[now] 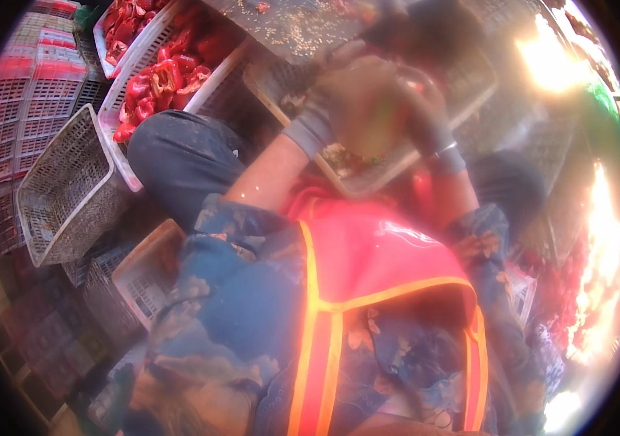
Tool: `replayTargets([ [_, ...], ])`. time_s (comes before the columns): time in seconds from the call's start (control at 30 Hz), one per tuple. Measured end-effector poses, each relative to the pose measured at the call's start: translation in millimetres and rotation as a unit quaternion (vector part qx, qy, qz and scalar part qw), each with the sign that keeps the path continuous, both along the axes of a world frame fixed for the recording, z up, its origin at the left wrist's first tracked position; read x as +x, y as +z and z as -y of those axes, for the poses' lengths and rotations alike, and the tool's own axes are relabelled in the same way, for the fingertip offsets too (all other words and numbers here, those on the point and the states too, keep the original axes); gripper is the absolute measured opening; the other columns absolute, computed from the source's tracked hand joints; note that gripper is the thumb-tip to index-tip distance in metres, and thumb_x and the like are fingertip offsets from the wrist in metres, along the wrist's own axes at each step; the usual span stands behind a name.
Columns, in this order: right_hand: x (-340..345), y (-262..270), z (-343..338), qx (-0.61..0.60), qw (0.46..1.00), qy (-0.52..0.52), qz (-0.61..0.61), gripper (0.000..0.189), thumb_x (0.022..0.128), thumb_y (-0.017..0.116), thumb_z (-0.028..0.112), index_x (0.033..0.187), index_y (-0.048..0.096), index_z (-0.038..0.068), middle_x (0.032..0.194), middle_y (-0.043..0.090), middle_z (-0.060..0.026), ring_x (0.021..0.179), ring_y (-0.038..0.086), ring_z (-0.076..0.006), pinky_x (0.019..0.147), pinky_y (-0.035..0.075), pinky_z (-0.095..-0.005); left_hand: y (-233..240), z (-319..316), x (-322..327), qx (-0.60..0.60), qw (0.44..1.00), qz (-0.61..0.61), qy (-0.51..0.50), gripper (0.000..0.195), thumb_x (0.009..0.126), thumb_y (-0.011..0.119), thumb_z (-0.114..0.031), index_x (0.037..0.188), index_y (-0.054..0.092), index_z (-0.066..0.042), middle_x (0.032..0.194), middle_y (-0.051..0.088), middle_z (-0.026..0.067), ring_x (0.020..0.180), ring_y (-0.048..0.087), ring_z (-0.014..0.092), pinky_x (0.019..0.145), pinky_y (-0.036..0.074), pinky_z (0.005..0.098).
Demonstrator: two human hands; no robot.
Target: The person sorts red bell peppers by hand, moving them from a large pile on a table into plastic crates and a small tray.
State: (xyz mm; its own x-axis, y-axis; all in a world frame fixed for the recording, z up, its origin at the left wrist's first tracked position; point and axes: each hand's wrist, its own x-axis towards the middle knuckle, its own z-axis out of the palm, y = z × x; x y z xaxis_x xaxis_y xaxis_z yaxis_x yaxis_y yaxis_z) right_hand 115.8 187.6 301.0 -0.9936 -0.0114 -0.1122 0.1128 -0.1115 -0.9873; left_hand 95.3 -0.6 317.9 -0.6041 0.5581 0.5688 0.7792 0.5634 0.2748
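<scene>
Both of my hands are raised close together above a plastic crate [337,182] in front of me. A blurred patch over the picture's middle hides most of their fingers. My left hand [337,68] has a grey cuff at the wrist. My right hand [425,103] also wears a grey cuff, and its fingers curve inward. A small spot of red shows beside the right fingers, but what either hand holds cannot be made out. Pale and greenish scraps [342,158] lie in the crate below.
Left of my knee, a white crate [111,117] holds opened red bell peppers [163,82]. Another pepper-filled crate [104,52] stands behind it. Pale seeds dot a flat surface [250,16] ahead. A grey crate [64,218] and stacked crates [32,109] occupy the left. Glare covers the right.
</scene>
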Motion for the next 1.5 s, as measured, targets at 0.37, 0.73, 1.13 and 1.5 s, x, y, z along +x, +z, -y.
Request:
replayTargets([
  [0.37,15,-25,30,-0.131,0.985,-0.098,-0.048,0.039,0.088,0.066,0.015,0.121,0.049,0.003,0.098,0.061,-0.006,0.087,0.059,-0.0124,0.07,0.049,-0.0257,-38,-27,12,0.236,0.96,0.149,0.021,0.035,0.091,0.058,-0.022,0.118,0.057,0.001,0.102,0.064,0.0146,0.088,0.064,0.027,0.075,0.049,0.0379],
  [0.73,0,-29,-9,-0.1,0.977,-0.113,-0.152,0.039,0.084,0.062,0.004,0.12,0.049,-0.001,0.106,0.062,-0.0129,0.097,0.062,-0.021,0.091,0.049,-0.0322,-59,1,-14,0.147,0.968,0.186,0.088,0.036,0.092,0.061,-0.026,0.119,0.059,-0.003,0.1,0.063,0.0073,0.078,0.059,0.012,0.069,0.051,0.0245],
  [1.13,2,-21,18,0.011,0.993,-0.073,-0.094,0.048,0.081,0.069,0.008,0.125,0.05,0.0,0.111,0.057,-0.008,0.098,0.056,-0.014,0.085,0.048,-0.0276,-27,-23,19,0.044,0.961,0.264,0.072,0.045,0.075,0.077,-0.024,0.112,0.057,-0.008,0.082,0.064,0.0079,0.074,0.062,0.021,0.072,0.049,0.0358],
  [1.5,17,-17,12,-0.036,0.997,0.007,0.072,0.048,0.079,0.072,0.013,0.122,0.053,0.001,0.101,0.062,-0.008,0.09,0.06,-0.0126,0.081,0.05,-0.0256,-56,-25,20,0.026,0.887,0.46,-0.012,0.035,0.071,0.076,-0.014,0.101,0.062,-0.004,0.093,0.066,0.0087,0.089,0.065,0.017,0.08,0.052,0.0326],
])
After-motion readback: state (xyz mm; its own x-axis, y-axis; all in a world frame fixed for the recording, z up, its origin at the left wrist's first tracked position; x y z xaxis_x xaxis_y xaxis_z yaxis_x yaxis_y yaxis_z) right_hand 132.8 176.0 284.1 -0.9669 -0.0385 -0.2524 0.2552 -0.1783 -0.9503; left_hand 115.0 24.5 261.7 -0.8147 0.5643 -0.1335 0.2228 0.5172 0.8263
